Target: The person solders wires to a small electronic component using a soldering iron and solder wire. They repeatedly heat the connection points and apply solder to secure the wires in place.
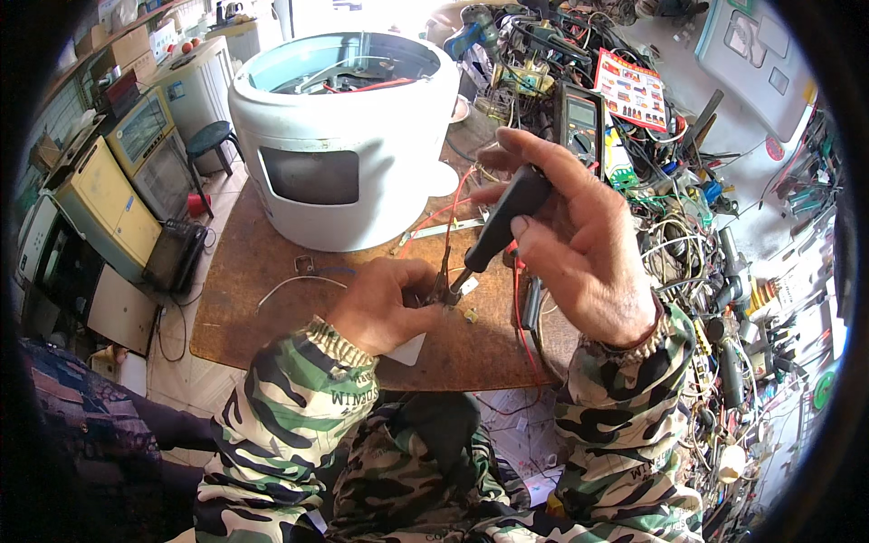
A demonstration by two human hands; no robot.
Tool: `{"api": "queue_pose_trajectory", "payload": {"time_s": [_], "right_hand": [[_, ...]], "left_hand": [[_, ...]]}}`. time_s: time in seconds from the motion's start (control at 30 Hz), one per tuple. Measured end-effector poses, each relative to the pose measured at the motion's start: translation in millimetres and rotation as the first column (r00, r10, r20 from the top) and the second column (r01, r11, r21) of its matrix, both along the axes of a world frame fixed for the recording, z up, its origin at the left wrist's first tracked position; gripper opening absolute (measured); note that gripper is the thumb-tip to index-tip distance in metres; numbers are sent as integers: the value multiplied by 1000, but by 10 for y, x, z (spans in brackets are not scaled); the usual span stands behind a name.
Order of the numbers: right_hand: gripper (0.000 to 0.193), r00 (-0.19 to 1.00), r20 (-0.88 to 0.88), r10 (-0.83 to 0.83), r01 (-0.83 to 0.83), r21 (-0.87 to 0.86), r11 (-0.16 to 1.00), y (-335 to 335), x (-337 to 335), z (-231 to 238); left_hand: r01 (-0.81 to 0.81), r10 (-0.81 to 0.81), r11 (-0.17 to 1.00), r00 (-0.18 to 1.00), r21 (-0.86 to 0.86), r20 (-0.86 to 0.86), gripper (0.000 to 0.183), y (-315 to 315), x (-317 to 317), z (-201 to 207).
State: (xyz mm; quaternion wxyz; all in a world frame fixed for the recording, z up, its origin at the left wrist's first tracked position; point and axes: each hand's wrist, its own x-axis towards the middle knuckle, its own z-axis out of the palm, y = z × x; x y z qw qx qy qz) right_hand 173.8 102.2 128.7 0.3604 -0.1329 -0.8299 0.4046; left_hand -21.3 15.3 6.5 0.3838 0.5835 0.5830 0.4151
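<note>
One job, midway imo: right fingers (554,156) closed round a screwdriver (509,220), left fingers (414,271) pinching a small metal part (441,290), white housing (394,195) open-topped.

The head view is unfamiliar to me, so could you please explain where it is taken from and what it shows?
There is no robot here: these are a person's own bare hands, seen from a wide fisheye camera worn on the head and looking down, so straight edges bend near the rim. The right hand grips a black-handled tool that looks like a screwdriver, pointing down toward the left hand. That hand pinches a small dark part, mostly hidden by the fingers. On the worn brown tabletop stands a large white drum-shaped housing with a rectangular opening in its side; thin red wires lie nearer the hands. A tangled heap of cables fills the right side.
</note>
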Motion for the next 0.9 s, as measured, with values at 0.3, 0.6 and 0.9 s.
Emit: {"api": "queue_pose_trajectory", "payload": {"time_s": [0.3, 0.6, 0.9], "right_hand": [[56, 995, 52, -81, 86, -93, 992, -82, 26, 69], [52, 997, 34, -72, 74, -45, 996, -93, 0, 45], [49, 937, 123, -327, 284, 279, 917, -94, -71, 40]], "left_hand": [[-39, 26, 989, 996, 141, 91, 23, 6, 60, -24], [-58, 61, 995, 997, 82, -37, 24, -6, 46, 72], [-50, 49, 992, 999, 113, 13, 25, -2, 40, 34]]}}
